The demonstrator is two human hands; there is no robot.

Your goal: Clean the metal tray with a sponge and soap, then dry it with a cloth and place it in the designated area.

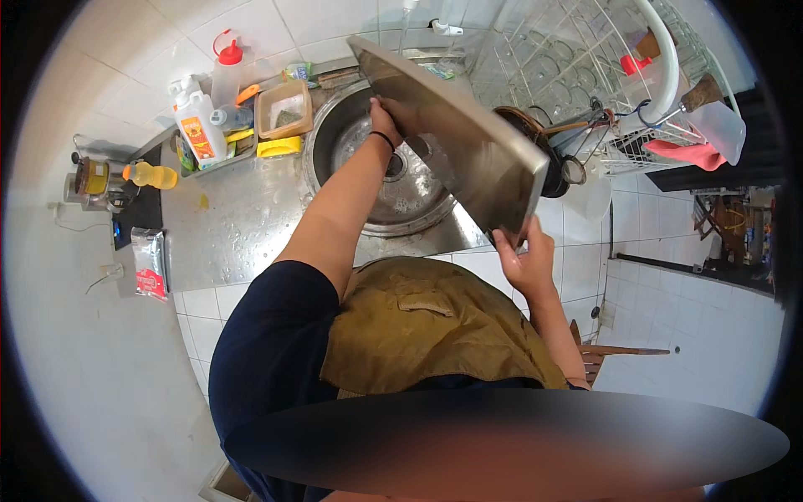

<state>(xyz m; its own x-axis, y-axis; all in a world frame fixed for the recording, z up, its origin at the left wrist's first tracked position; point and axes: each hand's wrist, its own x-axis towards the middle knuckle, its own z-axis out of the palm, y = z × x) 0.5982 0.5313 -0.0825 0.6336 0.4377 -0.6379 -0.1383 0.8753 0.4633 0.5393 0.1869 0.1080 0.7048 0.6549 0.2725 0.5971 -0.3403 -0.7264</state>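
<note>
A large rectangular metal tray [464, 132] is held tilted over the round stainless steel sink [351, 213], its rim facing up and right. My left hand [384, 122], with a dark band at the wrist, is at the tray's left lower edge above the basin; part of its fingers is hidden. At the near right corner, my right hand [527, 257] grips the tray with the thumb on one face. Water drops and some suds lie in the basin. Water seems to run from the tap [409, 5] behind the tray.
Left of the sink are a plastic container [284, 110], a yellow sponge [279, 147], white pump bottles [199, 128] and a red-capped squeeze bottle [227, 75]. A yellow bottle [150, 176] lies farther left. Right of the tray, a white wire rack [633, 150] holds glass mugs and hanging utensils.
</note>
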